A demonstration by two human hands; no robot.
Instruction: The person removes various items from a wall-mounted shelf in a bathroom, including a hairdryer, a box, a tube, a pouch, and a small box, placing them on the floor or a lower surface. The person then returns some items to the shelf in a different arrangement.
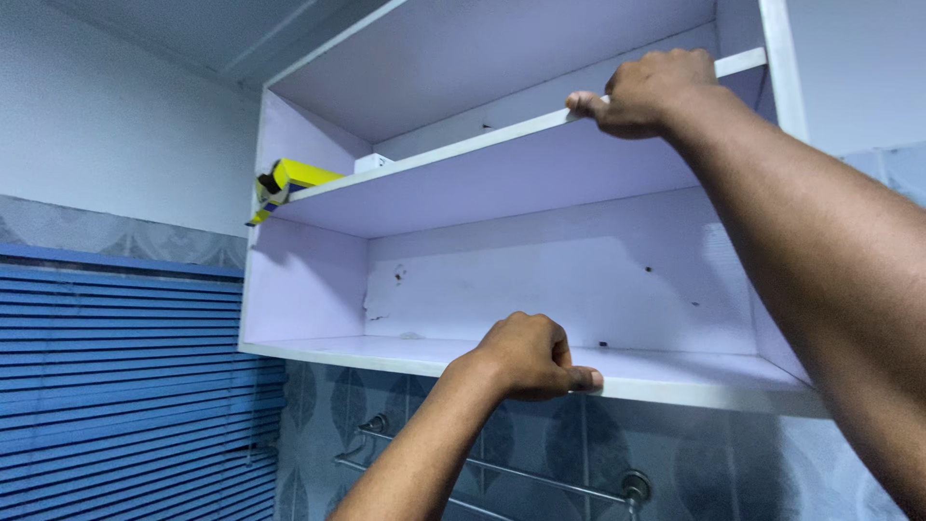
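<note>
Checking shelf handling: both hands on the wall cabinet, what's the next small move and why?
Probably ease the middle shelf level or outward with the right hand, since it grips the front edge. The left hand braces on the bottom panel, and a yellow tool rests on the shelf's far end.

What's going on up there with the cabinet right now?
A person is reaching up into an open wall cabinet with both bare hands. The right hand grips the front edge of the upper shelf, and the left hand is closed on the front edge of the bottom shelf. A yellow tool and a small white box sit at the left end of the upper shelf. Below hang a metal towel rail on the tiled wall and blue blinds.
</note>
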